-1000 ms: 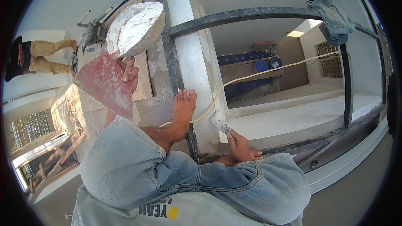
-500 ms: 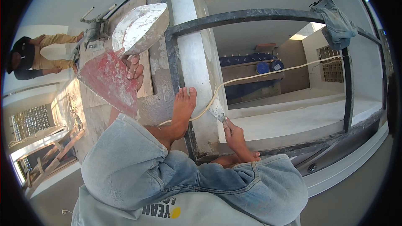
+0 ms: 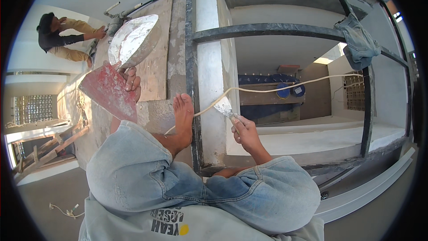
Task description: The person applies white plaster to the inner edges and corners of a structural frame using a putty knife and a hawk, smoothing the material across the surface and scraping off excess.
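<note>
My left hand (image 3: 132, 80) grips a plaster-smeared red triangular board (image 3: 109, 90), raised above the floor at the left. Just beyond it is a bowl (image 3: 145, 47) coated inside with white plaster. My right hand (image 3: 245, 133) is closed round the handle of a putty knife (image 3: 224, 106). The knife's metal blade, smeared white, lies over the white wall ledge (image 3: 209, 69), close to a cream cable (image 3: 267, 86); whether it touches the ledge I cannot tell. My bare foot (image 3: 183, 118) rests left of the ledge, beside the dark metal frame.
Dark metal bars (image 3: 267, 30) frame an opening on the right, with a lower level beneath holding blue buckets (image 3: 283, 91). Denim cloth (image 3: 359, 44) hangs on the bars. A plywood sheet (image 3: 156, 73) lies at left; another person (image 3: 67, 40) leans toward a machine (image 3: 117, 23).
My right hand and the putty knife have moved up and slightly left along the ledge. The other person has bent forward, reaching to the machine. The view has shifted somewhat.
</note>
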Tool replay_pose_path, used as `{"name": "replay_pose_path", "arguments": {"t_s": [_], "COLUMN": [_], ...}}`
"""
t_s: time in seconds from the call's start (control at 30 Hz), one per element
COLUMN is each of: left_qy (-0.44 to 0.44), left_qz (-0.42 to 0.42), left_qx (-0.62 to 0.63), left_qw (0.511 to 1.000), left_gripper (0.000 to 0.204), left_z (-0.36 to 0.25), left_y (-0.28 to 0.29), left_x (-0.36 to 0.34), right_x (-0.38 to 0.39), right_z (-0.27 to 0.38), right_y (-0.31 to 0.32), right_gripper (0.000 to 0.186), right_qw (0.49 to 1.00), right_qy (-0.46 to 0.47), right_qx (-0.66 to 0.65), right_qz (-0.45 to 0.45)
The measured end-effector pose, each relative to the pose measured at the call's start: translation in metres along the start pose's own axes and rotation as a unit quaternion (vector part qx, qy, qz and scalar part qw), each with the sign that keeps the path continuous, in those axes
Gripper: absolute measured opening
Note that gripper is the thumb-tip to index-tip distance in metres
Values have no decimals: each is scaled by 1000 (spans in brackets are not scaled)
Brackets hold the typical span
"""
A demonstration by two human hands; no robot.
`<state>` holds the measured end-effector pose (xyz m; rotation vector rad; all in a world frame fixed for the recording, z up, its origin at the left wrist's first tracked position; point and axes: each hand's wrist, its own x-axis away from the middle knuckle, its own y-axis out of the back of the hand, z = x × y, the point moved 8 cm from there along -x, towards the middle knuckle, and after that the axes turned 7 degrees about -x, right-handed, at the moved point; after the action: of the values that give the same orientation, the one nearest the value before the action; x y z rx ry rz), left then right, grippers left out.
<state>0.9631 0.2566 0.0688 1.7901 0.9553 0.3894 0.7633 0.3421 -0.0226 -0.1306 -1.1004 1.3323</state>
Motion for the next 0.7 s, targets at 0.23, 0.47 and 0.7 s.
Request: {"name": "replay_pose_path", "arguments": {"t_s": [0.23,0.47,0.7], "left_qy": [317,364,218], "left_qz": [-223,-261,-160], "left_qx": [237,539,710], "left_qw": [891,713,650], "left_gripper": [41,32,24], "left_z": [96,186,205], "left_y": [80,118,103], "left_x": [-5,-26,-69], "right_x": [-5,13,-69], "right_z": [83,-16,25], "right_y": [26,41,-31], "right_gripper": [37,30,28], "right_qw": [970,990,948], "right_qy": [193,-29,102], "right_qx": [124,137,301], "right_qz": [-85,22,27]}}
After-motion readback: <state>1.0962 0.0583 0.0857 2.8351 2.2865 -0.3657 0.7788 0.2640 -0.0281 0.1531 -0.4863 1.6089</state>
